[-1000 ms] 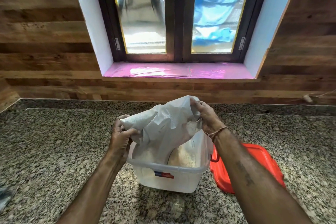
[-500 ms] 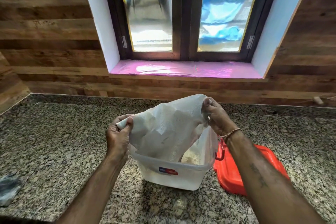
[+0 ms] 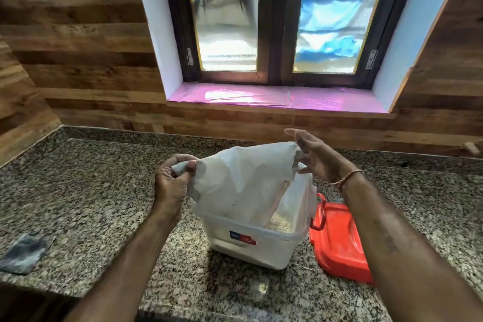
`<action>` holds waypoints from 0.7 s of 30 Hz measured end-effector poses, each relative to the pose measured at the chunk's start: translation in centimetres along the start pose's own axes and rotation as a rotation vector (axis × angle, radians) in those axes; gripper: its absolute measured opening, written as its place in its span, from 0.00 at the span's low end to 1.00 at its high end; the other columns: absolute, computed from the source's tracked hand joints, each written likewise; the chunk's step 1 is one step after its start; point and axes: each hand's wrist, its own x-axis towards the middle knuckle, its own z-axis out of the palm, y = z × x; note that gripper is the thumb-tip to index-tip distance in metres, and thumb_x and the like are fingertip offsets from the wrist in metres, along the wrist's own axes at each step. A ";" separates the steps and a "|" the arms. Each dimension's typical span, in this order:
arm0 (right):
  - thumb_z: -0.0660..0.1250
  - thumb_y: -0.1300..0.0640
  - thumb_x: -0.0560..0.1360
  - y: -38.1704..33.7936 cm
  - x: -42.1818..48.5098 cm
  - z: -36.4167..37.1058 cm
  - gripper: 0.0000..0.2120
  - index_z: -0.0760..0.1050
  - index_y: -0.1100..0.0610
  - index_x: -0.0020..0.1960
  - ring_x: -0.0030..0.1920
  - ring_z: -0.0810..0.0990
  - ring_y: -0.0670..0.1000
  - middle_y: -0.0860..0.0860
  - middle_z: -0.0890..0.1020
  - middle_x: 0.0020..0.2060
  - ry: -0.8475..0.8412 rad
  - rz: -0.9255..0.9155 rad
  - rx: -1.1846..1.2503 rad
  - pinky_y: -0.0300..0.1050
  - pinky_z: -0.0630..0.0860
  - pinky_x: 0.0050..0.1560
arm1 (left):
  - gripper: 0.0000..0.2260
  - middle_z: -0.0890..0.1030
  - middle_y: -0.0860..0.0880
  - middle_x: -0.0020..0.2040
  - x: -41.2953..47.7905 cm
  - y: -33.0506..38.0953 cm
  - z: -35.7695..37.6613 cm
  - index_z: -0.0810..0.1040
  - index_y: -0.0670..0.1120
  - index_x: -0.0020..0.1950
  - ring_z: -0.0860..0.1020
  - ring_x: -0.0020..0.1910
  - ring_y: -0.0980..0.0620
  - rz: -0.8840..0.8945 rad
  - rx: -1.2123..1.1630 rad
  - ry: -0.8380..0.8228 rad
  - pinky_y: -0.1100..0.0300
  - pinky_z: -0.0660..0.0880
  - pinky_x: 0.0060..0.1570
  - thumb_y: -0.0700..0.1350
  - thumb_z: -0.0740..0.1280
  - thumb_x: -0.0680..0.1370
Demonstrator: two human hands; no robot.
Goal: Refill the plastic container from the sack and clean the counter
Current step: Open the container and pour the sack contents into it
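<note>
- Head view: the left hand (image 3: 173, 183) is gripping one bunched corner of the white sack (image 3: 245, 178), with fingers and thumb curled tightly round the fabric.
- The right hand (image 3: 317, 161) is hovering at the sack's opposite upper corner with its fingers spread and straight. The thumb may be brushing the edge, but contact cannot be told from here.
- A thin thread bracelet (image 3: 347, 176) is sitting on the right wrist.
- The sack is hanging upended, its lower end dipping inside the plastic container (image 3: 257, 246).
- The container is standing upright on the granite counter (image 3: 91, 191), roughly centred between the forearms and near the front edge.
- Pale grain (image 3: 281, 223) is showing inside the container, beneath the sack's lower end and against the right wall.
- A blue-and-red label (image 3: 242, 238) is facing the camera on the container's front wall, and a red handle (image 3: 321, 214) is sticking out at its right rim.
- The red lid (image 3: 339, 246) is lying flat on the counter just beside the container's right side, partly covered by the right forearm.
- A grey cloth (image 3: 23, 252) is lying on the counter's left part, well apart from the container.
- A small shiny patch (image 3: 258, 287) is glinting on the counter in front of the container, too blurred to identify.
- Behind the counter, a dark-framed window (image 3: 277, 21) is sitting above a pink sill (image 3: 274, 98) in the wood-panelled wall (image 3: 78, 47).
</note>
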 end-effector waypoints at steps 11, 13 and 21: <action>0.80 0.53 0.70 1.0 -0.2 1.9 0.11 0.85 0.52 0.50 0.41 0.81 0.47 0.48 0.84 0.42 0.080 -0.111 -0.395 0.47 0.80 0.45 | 0.10 0.84 0.54 0.37 -0.1 0.0 0.5 0.80 0.42 0.42 0.80 0.36 0.60 0.021 0.019 -0.025 0.66 0.78 0.37 0.28 0.67 0.78; 0.79 0.54 0.71 1.0 0.1 2.3 0.06 0.84 0.54 0.45 0.41 0.79 0.46 0.48 0.83 0.41 0.195 -0.150 -0.435 0.43 0.77 0.43 | 0.09 0.84 0.52 0.39 -0.2 0.0 0.6 0.81 0.42 0.43 0.80 0.38 0.59 0.019 0.031 -0.034 0.65 0.78 0.37 0.30 0.68 0.78; 0.80 0.57 0.70 -0.4 1.5 2.6 0.06 0.85 0.51 0.37 0.48 0.81 0.48 0.42 0.80 0.43 0.384 -0.334 -0.634 0.48 0.77 0.53 | 0.06 0.83 0.49 0.46 -0.3 0.1 -1.3 0.81 0.47 0.57 0.78 0.41 0.55 -0.092 0.187 -0.137 0.64 0.78 0.34 0.45 0.70 0.80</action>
